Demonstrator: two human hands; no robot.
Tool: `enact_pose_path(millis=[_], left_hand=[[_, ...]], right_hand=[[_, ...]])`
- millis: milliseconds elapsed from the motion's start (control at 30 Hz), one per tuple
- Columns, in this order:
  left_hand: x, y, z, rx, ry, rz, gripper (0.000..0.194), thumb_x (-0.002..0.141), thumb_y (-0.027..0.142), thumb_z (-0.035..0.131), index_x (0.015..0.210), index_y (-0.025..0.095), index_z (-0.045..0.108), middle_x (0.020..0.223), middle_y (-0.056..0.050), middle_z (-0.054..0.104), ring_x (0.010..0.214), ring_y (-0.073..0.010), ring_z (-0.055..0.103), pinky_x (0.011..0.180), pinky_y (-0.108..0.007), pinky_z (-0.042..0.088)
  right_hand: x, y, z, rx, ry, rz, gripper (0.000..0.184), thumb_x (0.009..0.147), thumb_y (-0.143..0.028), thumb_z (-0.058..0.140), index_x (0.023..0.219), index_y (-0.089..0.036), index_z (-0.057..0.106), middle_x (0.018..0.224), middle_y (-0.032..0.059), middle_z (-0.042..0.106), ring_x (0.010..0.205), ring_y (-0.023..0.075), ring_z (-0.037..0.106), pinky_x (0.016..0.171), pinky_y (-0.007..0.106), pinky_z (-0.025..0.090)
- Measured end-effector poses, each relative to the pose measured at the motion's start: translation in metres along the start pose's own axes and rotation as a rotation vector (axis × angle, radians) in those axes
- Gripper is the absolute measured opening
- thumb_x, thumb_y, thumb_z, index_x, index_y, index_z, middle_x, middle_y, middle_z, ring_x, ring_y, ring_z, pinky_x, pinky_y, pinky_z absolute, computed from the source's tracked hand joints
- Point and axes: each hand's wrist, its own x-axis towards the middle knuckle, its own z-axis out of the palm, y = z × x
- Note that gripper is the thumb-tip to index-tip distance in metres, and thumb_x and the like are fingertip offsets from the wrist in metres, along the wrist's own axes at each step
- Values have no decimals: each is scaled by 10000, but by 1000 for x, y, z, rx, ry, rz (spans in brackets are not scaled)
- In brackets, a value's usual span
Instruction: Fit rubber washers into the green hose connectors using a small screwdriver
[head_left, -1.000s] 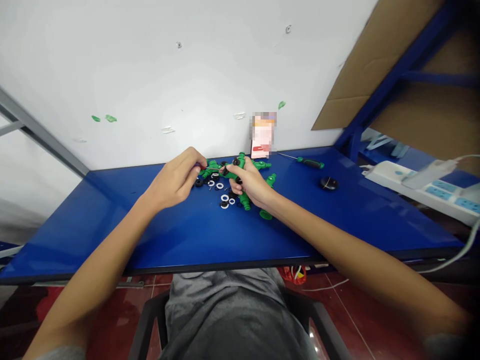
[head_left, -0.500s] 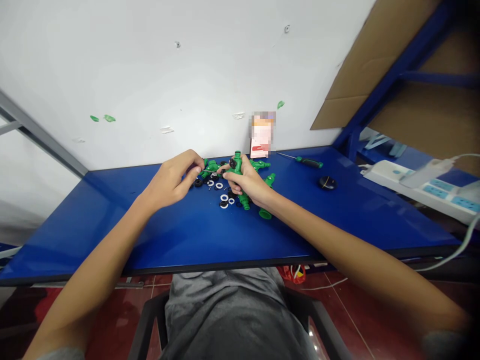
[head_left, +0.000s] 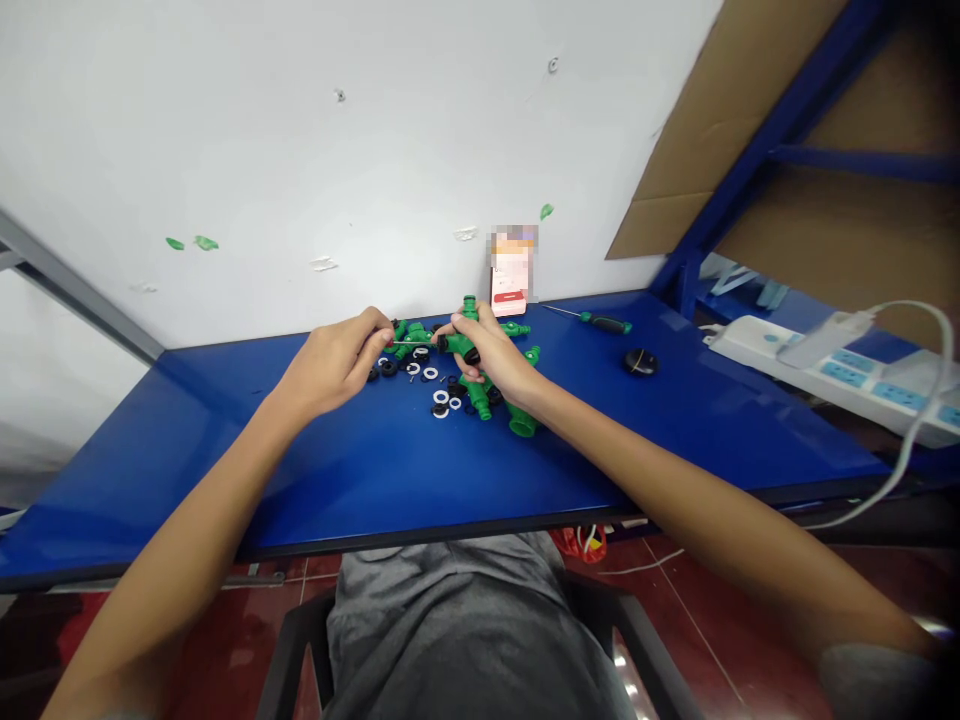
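Note:
My right hand (head_left: 489, 358) is closed around a green plastic hose fitting (head_left: 459, 343) with a black ring on it, held just above the blue table (head_left: 315, 460). My left hand (head_left: 337, 360) pinches a thin metal rod (head_left: 411, 343) whose tip points at the fitting. Under and behind both hands lies a pile of more green fittings (head_left: 480, 398), with several loose black and white washers (head_left: 440, 402) scattered in front.
A green-handled screwdriver (head_left: 600, 322) and a black round cap (head_left: 641, 361) lie to the right on the table. A small card (head_left: 510, 272) leans on the white wall. A white power strip (head_left: 832, 370) and cable sit at far right under a blue shelf with cardboard.
The view shifted slightly left. My left hand has drawn back a little, showing the thin rod between the hands; my right hand turned the fitting lower and stays on it.

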Motion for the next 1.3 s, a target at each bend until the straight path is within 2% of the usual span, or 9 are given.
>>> enact_pose_path(millis=[67, 167, 267, 467, 567, 700, 867, 1133, 1300], left_hand=[[1, -3, 6, -32, 26, 28, 268, 1145, 351, 435, 1101, 194, 648, 795, -25, 715, 655, -148, 634, 674, -312, 484], [2, -8, 16, -96, 79, 82, 171, 1104, 278, 500, 1111, 193, 648, 943, -61, 752, 786, -160, 680, 724, -310, 515], [4, -15, 23, -135, 93, 114, 163, 1086, 236, 492, 1078, 195, 649, 1023, -87, 730, 900, -188, 681, 788, -340, 538], [3, -23, 26, -210, 26, 16, 232, 1091, 378, 530, 1129, 194, 666, 1052, -80, 727, 905, -194, 667, 803, -339, 530], [3, -22, 23, -253, -2, -94, 337, 1107, 470, 508, 1156, 189, 687, 937, -47, 729, 793, -172, 641, 731, -311, 496], [3, -22, 22, -256, -5, -132, 366, 1088, 501, 546, 1027, 185, 719, 767, -12, 679, 626, -141, 528, 618, -288, 415], [3, -28, 28, -371, 13, -129, 280, 1011, 469, 693, 992, 191, 716, 884, -44, 734, 706, -146, 603, 638, -276, 459], [6, -23, 30, -449, 23, -59, 144, 956, 335, 742, 946, 197, 703, 956, -57, 698, 817, -167, 639, 727, -316, 521], [3, -14, 29, -469, -4, -124, 189, 949, 357, 713, 1041, 202, 657, 850, -12, 668, 722, -145, 608, 677, -288, 500]], right_hand=[[2, 2, -2, -16, 12, -6, 334, 1050, -573, 550, 1136, -306, 368, 1125, 54, 695, 501, 92, 399, 439, 279, 259], [4, 4, -6, -46, 45, -22, 349, 1053, -583, 545, 1142, -305, 355, 1149, 59, 693, 511, 91, 411, 442, 269, 261], [5, 3, -9, -38, 53, -4, 328, 1064, -568, 531, 1130, -299, 357, 1053, 42, 664, 516, 99, 439, 448, 266, 276], [4, -7, -11, 2, 13, 75, 148, 1079, -399, 467, 1131, -269, 418, 806, -6, 530, 520, 137, 491, 449, 268, 335], [1, -12, -11, -44, -8, 33, 192, 1094, -426, 510, 1188, -265, 464, 981, 45, 624, 538, 112, 518, 441, 264, 366], [-2, -14, -11, -102, -38, -8, 218, 1110, -449, 531, 1252, -287, 492, 1222, 77, 643, 526, 68, 504, 413, 246, 372], [-3, -11, -15, -165, -53, -47, 252, 1129, -502, 492, 1278, -298, 484, 1245, 80, 645, 510, 65, 524, 385, 239, 357], [-5, -7, -15, -211, -139, -87, 279, 1149, -541, 414, 1260, -286, 396, 1230, 88, 717, 492, 68, 558, 384, 230, 423], [-5, -7, -12, -193, -135, -109, 268, 1148, -538, 403, 1228, -283, 386, 1264, 93, 725, 460, 57, 549, 368, 230, 404]])
